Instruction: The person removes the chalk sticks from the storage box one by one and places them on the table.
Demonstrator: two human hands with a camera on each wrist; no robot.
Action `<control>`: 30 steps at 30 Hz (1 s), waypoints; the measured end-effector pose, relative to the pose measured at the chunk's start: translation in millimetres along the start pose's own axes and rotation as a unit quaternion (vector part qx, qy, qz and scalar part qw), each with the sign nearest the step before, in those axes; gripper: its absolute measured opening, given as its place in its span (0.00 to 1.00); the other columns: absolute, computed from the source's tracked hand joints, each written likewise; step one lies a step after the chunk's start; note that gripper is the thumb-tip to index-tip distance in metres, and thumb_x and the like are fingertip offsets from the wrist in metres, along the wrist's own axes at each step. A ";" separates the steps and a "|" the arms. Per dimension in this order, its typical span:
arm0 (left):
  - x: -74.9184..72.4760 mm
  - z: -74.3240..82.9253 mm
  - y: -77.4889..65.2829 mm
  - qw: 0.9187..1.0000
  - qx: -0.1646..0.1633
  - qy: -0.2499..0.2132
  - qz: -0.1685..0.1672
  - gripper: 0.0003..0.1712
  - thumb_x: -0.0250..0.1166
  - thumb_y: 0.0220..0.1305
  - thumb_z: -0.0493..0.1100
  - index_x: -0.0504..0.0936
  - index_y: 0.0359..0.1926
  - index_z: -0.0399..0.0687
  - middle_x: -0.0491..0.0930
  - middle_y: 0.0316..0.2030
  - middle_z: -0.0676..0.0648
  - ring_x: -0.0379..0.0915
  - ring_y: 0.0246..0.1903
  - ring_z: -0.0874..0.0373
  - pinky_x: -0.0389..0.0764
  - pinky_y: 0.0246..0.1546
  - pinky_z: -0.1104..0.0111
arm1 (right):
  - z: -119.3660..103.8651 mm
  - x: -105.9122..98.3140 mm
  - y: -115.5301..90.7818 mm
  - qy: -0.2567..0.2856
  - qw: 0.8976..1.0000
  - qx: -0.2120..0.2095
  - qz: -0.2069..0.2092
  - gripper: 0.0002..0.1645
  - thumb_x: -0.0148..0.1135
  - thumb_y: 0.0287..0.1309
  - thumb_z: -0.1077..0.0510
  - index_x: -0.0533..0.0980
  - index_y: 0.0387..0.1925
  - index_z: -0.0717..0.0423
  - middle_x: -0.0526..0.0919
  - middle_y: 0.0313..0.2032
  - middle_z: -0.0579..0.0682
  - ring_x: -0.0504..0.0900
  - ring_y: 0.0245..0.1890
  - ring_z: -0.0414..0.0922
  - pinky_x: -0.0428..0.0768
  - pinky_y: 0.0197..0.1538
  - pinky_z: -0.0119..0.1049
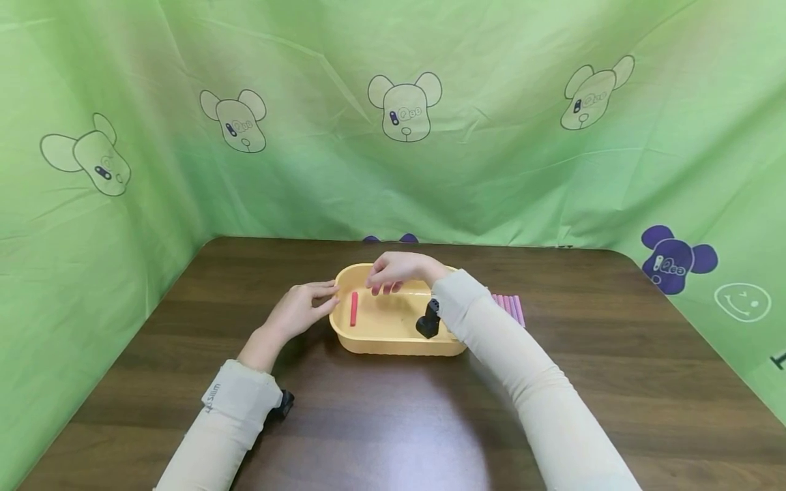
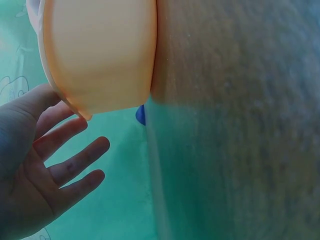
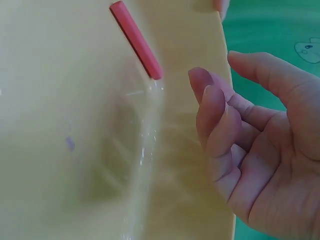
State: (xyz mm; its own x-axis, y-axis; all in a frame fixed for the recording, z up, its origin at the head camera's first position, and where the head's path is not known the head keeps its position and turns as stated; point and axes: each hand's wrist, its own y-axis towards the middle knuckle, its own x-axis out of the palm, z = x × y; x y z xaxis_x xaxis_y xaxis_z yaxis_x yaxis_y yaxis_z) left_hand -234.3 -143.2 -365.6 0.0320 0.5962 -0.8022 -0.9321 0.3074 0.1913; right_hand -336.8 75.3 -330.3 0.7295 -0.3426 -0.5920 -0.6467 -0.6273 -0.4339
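Observation:
A yellow oval tub (image 1: 402, 346) stands on the table. Inside it, near its left end, lies a short red stick (image 1: 353, 309); the right wrist view shows the stick (image 3: 136, 40) on the tub floor. My left hand (image 1: 297, 310) touches the tub's left rim with thumb and fingertips, its other fingers spread in the left wrist view. Over the tub, to the right of the red stick, hovers my right hand (image 1: 393, 271). Its fingers (image 3: 212, 107) are loosely bent with nothing between them and the thumb, apart from the stick.
To the right of the tub a row of several pink and purple sticks (image 1: 511, 308) lies on the brown table (image 1: 381, 423), partly behind the right sleeve. A green printed curtain (image 1: 479, 177) surrounds the table's back and sides. A small purple speck (image 3: 69, 144) marks the tub floor.

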 end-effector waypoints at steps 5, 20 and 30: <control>0.0 -0.6 0.5 1.000 0.003 0.001 0.004 0.21 0.61 0.63 0.46 0.79 0.55 0.43 0.75 0.58 0.42 0.69 0.61 0.47 0.71 0.61 0.54 | -5.1 5.3 10.7 -0.001 1.000 0.004 -0.003 0.16 0.55 0.62 0.55 0.77 0.43 0.63 0.83 0.32 0.47 0.75 0.24 0.36 0.73 0.27 0.23; 0.4 0.0 0.6 1.000 0.012 0.003 0.010 0.21 0.61 0.62 0.45 0.79 0.54 0.42 0.76 0.57 0.42 0.70 0.60 0.47 0.70 0.61 0.55 | -5.0 24.1 30.9 -0.015 0.998 0.049 -0.040 0.13 0.55 0.62 0.55 0.79 0.26 0.58 0.79 0.18 0.42 0.67 0.16 0.32 0.64 0.20 0.21; 1.2 -1.8 1.6 1.000 0.001 0.003 -0.002 0.21 0.61 0.62 0.46 0.78 0.55 0.43 0.75 0.58 0.43 0.69 0.61 0.47 0.70 0.61 0.54 | -6.5 34.4 37.9 -0.030 0.996 0.076 -0.026 0.17 0.59 0.59 0.49 0.77 0.18 0.53 0.77 0.15 0.43 0.67 0.13 0.32 0.65 0.17 0.21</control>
State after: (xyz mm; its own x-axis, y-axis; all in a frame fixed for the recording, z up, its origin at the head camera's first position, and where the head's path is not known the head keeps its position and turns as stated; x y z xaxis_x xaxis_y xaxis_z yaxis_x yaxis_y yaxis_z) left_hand -236.4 -143.4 -367.2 0.0328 0.5904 -0.8064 -0.9315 0.3105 0.1894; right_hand -334.8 35.2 -362.7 0.7510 -0.2665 -0.6042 -0.6380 -0.5288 -0.5597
